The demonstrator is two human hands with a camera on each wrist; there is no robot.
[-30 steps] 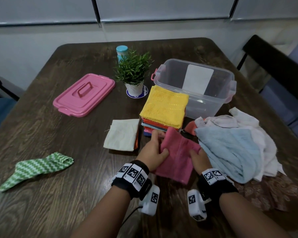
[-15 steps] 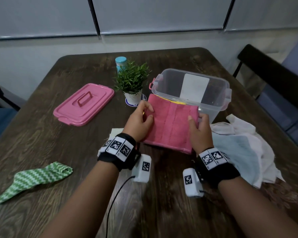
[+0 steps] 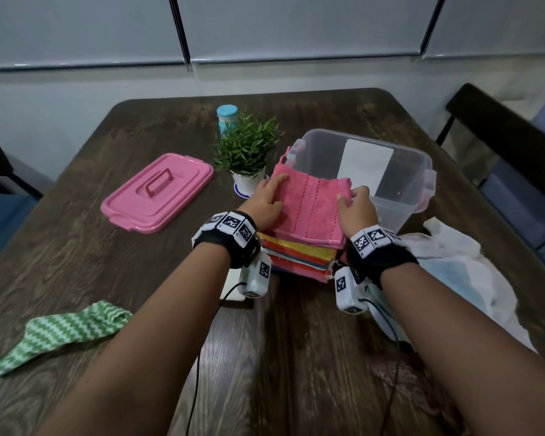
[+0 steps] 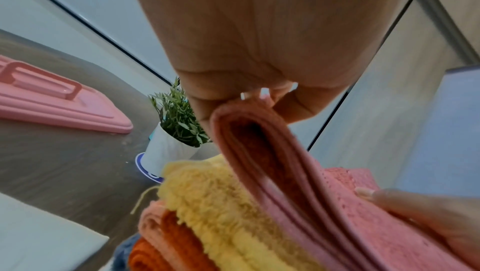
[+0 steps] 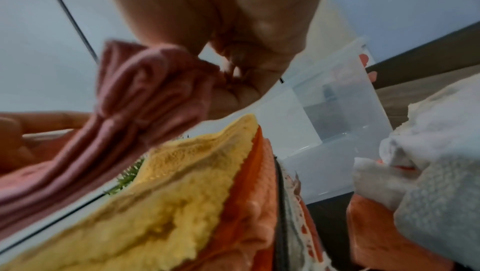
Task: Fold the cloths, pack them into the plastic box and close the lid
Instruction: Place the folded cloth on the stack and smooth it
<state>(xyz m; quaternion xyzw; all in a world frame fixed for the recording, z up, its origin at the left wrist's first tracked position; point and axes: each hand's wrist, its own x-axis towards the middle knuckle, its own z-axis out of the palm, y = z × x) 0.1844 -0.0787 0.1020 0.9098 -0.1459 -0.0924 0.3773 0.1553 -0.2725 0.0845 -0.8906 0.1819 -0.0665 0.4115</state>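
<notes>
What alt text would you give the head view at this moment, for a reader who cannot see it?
Both hands, left hand and right hand, hold a folded pink cloth on a stack of folded cloths before an open clear plastic box. A pink lid lies left; unfolded cloths right.

The pink cloth (image 3: 310, 209) is covering most of the stack of folded cloths (image 3: 299, 258), leaving only coloured edges showing beneath it. The left hand (image 3: 266, 201) and right hand (image 3: 357, 209) are hiding the pink cloth's side edges. Behind the pink cloth, the plastic box's (image 3: 400, 171) near wall is partly going out of sight. The potted plant (image 3: 247, 149) is masking much of the blue-capped bottle (image 3: 226, 116). In the right wrist view everything is smearing into blur.
</notes>
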